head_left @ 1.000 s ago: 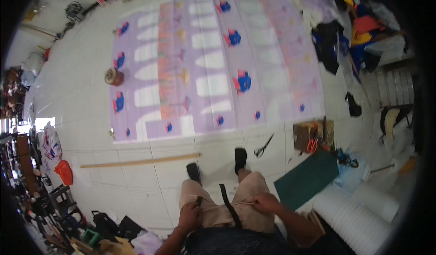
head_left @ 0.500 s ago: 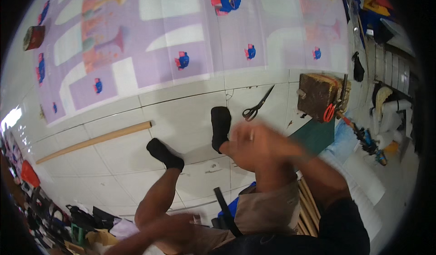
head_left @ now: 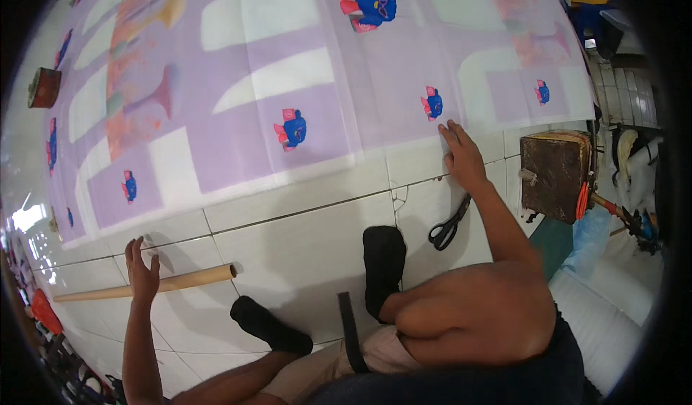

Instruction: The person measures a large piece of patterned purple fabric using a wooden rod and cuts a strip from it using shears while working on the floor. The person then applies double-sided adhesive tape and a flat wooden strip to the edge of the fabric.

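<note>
A large printed fabric sheet (head_left: pixel 274 167) in lilac and white, with blue and pink cartoon figures, lies spread over the tiled floor. Close to its near edge on the right, my right hand (head_left: pixel 463 158) reaches out with fingers extended, the fingertips at the border. My left hand (head_left: pixel 142 269) is over the brown cardboard tube (head_left: pixel 194 279) at the left, fingers apart and short of the sheet; whether it touches the tube I cannot tell. Black-handled scissors (head_left: pixel 447 226) lie on the floor beneath my right forearm, their blades partly hidden by it.
A worn brown block (head_left: pixel 551 174) stands at the right with orange-handled scissors (head_left: pixel 582 201) against it. A small reddish-brown block (head_left: pixel 45 87) weighs on the sheet's far left. My feet in black socks (head_left: pixel 384 264) rest on the tiles. White rolls (head_left: pixel 595 333) lie at the lower right.
Both hands have moved from near my knees out toward the sheet, the left hand to the tube and the right to the sheet's edge. My view has leaned forward.
</note>
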Tool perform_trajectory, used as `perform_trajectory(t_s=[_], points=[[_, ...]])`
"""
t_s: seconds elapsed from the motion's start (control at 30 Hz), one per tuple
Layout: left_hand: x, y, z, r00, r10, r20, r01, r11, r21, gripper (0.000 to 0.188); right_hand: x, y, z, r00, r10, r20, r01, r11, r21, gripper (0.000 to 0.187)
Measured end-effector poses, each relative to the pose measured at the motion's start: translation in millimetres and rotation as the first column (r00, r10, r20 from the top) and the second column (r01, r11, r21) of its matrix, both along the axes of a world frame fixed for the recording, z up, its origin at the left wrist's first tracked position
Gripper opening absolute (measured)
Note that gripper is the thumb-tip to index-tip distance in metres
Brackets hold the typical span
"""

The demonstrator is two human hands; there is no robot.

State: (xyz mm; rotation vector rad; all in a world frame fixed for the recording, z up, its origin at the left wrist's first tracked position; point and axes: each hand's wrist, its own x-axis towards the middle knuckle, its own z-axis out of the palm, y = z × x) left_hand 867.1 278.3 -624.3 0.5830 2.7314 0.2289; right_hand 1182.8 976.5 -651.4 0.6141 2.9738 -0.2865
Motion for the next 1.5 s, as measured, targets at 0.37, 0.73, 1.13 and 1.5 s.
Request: perform_trajectory(t_s=[0.37, 0.73, 1.13, 1.5], points=[[-58.9, 62.1, -40.2, 0.999, -0.033, -0.035, 0.035, 0.997, 0.069, 0.063, -6.7, 1.5, -0.5, 0.99, -0.096, -0.102, 0.1, 0.994, 0.033, 0.051], [-58.4, 15.9, -7.1, 0.969, 0.226, -0.096, -0.188, 0.934, 0.305, 0.05, -2.7, -34.9, -23.6, 0.962, -0.039, -0.271, 0.057, 0.997, 0.058, 0.051], [24.6, -181.1, -69.0, 0.245, 0.918, 0.311, -0.968, 0.215, 0.129, 0.088, -37.9, -60.2, -27.5, 0.976, -0.185, -0.111, 0.195, 0.977, 0.086, 0.046], [-20.2, -107.3, -33.0, 0.033, 0.999, 0.014, -0.587, 0.008, 0.81, 0.059, -69.3, -80.8, 13.8, 0.942, -0.038, -0.333, 0.071, 0.994, 0.086, 0.046]])
